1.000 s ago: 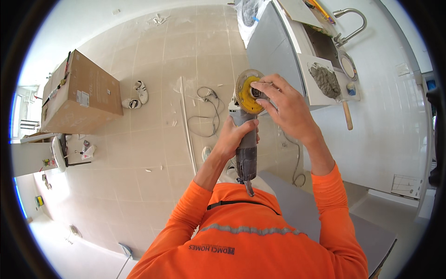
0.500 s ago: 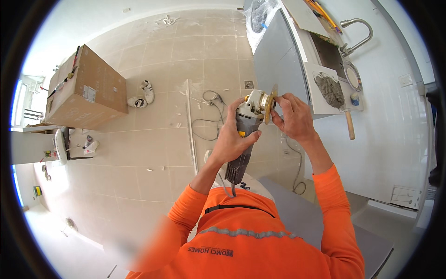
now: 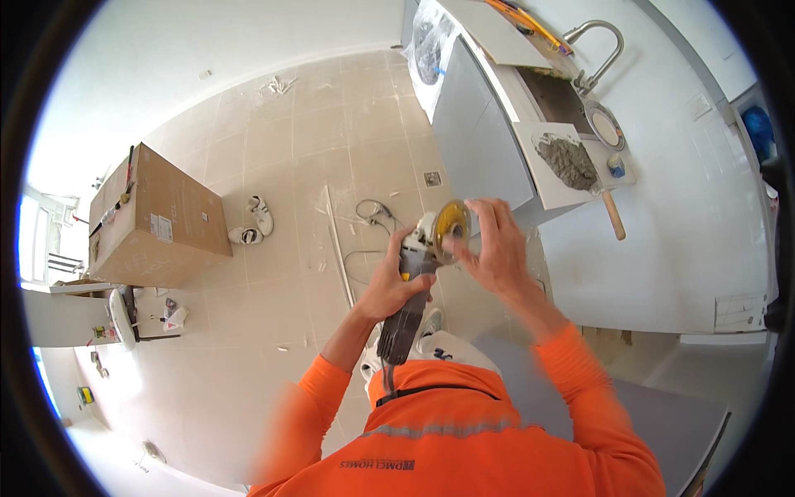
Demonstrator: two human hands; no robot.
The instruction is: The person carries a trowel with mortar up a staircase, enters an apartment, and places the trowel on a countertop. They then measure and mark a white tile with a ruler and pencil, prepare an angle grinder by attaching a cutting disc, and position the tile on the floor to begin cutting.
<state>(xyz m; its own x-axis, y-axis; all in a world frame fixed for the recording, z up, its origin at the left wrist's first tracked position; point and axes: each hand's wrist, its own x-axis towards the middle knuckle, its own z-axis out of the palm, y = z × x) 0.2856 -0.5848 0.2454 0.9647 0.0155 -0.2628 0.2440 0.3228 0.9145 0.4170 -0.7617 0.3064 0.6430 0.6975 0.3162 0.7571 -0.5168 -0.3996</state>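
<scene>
My left hand [image 3: 386, 288] is wrapped round the body of a grey angle grinder [image 3: 401, 330], its fingers just behind the pale metal gear head. A round yellow disc [image 3: 445, 217] sits on the grinder's head, its face turned toward me and to the right. My right hand [image 3: 503, 257] is at the disc, with fingertips by its upper right edge and the thumb across its middle. That hand is slightly smeared by motion. From the tool's lower end a cord [image 3: 387, 379] runs down against my orange shirt.
At the right, a counter holds a board with grey mortar [image 3: 566, 161], a wooden-handled tool [image 3: 613, 214] and a curved faucet [image 3: 613, 37]. A large cardboard box [image 3: 170, 219] and white shoes [image 3: 260, 218] stand left. A long thin strip [image 3: 337, 240] and cable [image 3: 373, 209] lie on the tiles.
The grinder has moved slightly left and down in view, and its disc has turned to show its face. My right fingers have opened from a pinch at the disc's centre toward its edge.
</scene>
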